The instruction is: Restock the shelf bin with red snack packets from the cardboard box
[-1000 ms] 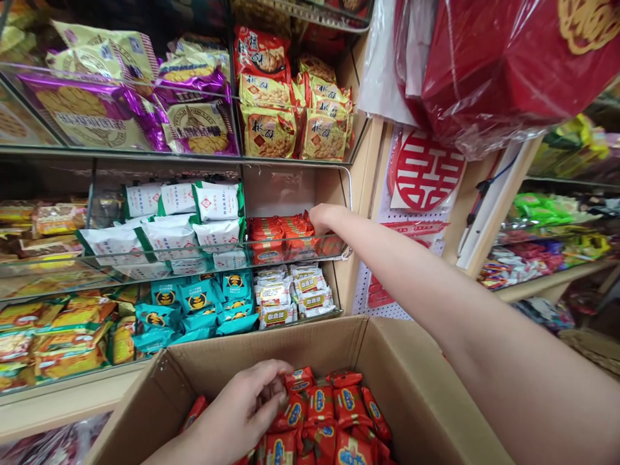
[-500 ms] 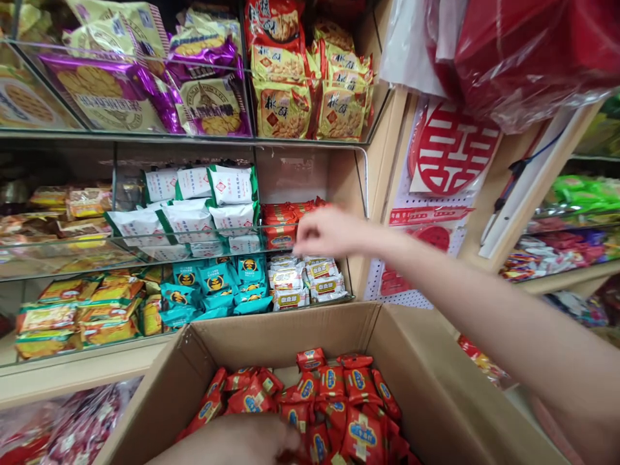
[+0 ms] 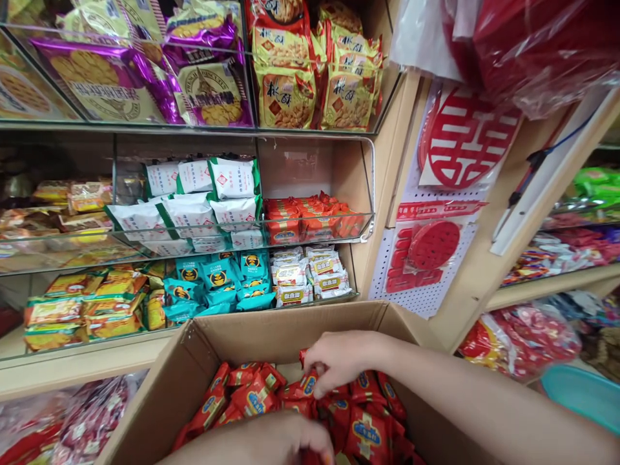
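A cardboard box (image 3: 290, 332) stands open in front of me, with many small red snack packets (image 3: 365, 434) piled loosely inside. Over the far part of the pile, my right hand (image 3: 346, 358) bends its fingers and thumb around a red packet (image 3: 307, 385). Closer to me, my left hand (image 3: 303, 434) is slightly blurred; its fingers curl down onto red packets at the bottom edge of the view, and its grip is partly hidden. On the middle shelf behind the box, similar red packets (image 3: 320, 219) lie in rows behind a clear front strip.
White and green packets (image 3: 232, 177) fill the compartment left of the red rows. Teal packets (image 3: 217, 278) and small white packets (image 3: 293, 278) lie one shelf below. Red paper decorations (image 3: 465, 139) hang on a pegboard at right. A turquoise basin (image 3: 584, 391) sits lower right.
My right hand has come down from the red rows on the shelf into the box, onto the packets. My left hand has shifted slightly right over the pile.
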The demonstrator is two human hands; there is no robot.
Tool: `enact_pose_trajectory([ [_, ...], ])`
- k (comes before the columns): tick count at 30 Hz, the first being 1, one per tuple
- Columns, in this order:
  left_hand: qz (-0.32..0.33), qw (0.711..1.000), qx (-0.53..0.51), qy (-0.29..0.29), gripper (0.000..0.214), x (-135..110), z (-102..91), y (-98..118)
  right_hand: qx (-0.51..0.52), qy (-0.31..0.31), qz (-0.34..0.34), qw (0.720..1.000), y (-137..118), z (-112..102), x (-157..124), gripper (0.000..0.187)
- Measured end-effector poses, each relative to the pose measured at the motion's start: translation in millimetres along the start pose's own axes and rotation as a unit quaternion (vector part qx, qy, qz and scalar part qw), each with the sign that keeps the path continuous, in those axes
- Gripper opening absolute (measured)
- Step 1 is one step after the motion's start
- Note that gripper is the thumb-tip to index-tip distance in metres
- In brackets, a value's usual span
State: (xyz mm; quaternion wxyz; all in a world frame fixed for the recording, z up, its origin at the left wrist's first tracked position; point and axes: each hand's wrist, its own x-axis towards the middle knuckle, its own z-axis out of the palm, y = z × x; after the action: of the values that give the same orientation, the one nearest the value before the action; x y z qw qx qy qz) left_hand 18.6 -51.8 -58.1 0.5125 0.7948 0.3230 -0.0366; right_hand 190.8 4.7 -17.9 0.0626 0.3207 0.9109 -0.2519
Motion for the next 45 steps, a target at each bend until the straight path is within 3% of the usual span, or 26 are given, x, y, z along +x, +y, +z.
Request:
enact_pose_trajectory([
  [2, 0.014, 0.993, -0.063, 0.094, 0.027, -1.8, -13.0, 4.3, 0.081, 0.086, -0.007, 0.993, 0.6, -7.4, -3.9, 0.027],
  [4, 0.061, 0.967, -0.140, 0.206, 0.022, -4.2, -30.9, 10.0, 0.215, 0.165, -0.003, 0.963, 1.5, -11.0, -4.8, 0.029],
  [6, 0.063, 0.928, -0.189, 0.315, 0.027, -6.7, -48.3, 13.8, 0.368, 0.192, -0.010, 0.910, 2.3, -11.3, -3.3, 0.038],
  [8, 0.040, 0.900, -0.220, 0.375, 0.033, -9.0, -60.5, 14.1, 0.474, 0.181, -0.029, 0.861, 2.3, -9.5, -0.9, 0.041],
  [10, 0.029, 0.886, -0.231, 0.401, 0.037, -11.0, -65.5, 12.2, 0.503, 0.176, -0.039, 0.845, 1.1, -7.2, 0.9, 0.043],
  [12, 0.033, 0.879, -0.238, 0.412, 0.038, -12.7, -65.0, 10.4, 0.494, 0.188, -0.033, 0.848, -0.7, -5.8, 1.0, 0.041],
  [19, 0.089, 0.862, -0.317, 0.386, 0.033, -16.2, -59.7, 15.0, 0.480, 0.252, -0.031, 0.840, -3.9, -8.2, -1.9, 0.028],
  [24, 0.091, 0.856, -0.317, 0.397, 0.026, -15.8, -60.4, 15.9, 0.480, 0.229, -0.048, 0.846, -0.3, -5.1, 0.8, 0.032],
  [28, 0.131, 0.863, -0.294, 0.389, 0.025, -15.0, -61.2, 12.3, 0.389, 0.279, -0.086, 0.874, -7.8, -6.3, -3.4, 0.045],
  [32, 0.174, 0.871, -0.254, 0.384, 0.031, -13.0, -60.2, 7.1, 0.185, 0.378, -0.075, 0.904, -23.9, -22.2, -15.5, 0.028],
  [34, 0.171, 0.869, -0.228, 0.404, 0.033, -11.9, -59.1, 5.2, 0.106, 0.460, -0.062, 0.880, -27.3, -44.0, -25.5, 0.026],
  [37, 0.145, 0.871, -0.194, 0.427, 0.033, -10.4, -57.8, 3.3, -0.024, 0.615, -0.025, 0.787, -19.7, -94.4, -41.5, 0.030],
  [39, 0.131, 0.877, -0.179, 0.425, 0.031, -9.4, -57.2, 2.2, -0.108, 0.662, 0.045, 0.741, -7.6, -130.3, -47.7, 0.031],
  [40, 0.126, 0.882, -0.170, 0.422, 0.029, -9.0, -56.8, 1.6, -0.145, 0.656, 0.091, 0.735, -0.7, -145.9, -48.4, 0.030],
  [42, 0.117, 0.890, -0.148, 0.416, 0.026, -8.1, -55.6, 0.5, -0.196, 0.600, 0.193, 0.751, 11.6, -169.4, -45.5, 0.028],
  [45, 0.109, 0.899, -0.110, 0.410, 0.025, -6.9, -52.9, -1.1, -0.225, 0.496, 0.309, 0.780, 20.9, -185.6, -35.0, 0.026],
])
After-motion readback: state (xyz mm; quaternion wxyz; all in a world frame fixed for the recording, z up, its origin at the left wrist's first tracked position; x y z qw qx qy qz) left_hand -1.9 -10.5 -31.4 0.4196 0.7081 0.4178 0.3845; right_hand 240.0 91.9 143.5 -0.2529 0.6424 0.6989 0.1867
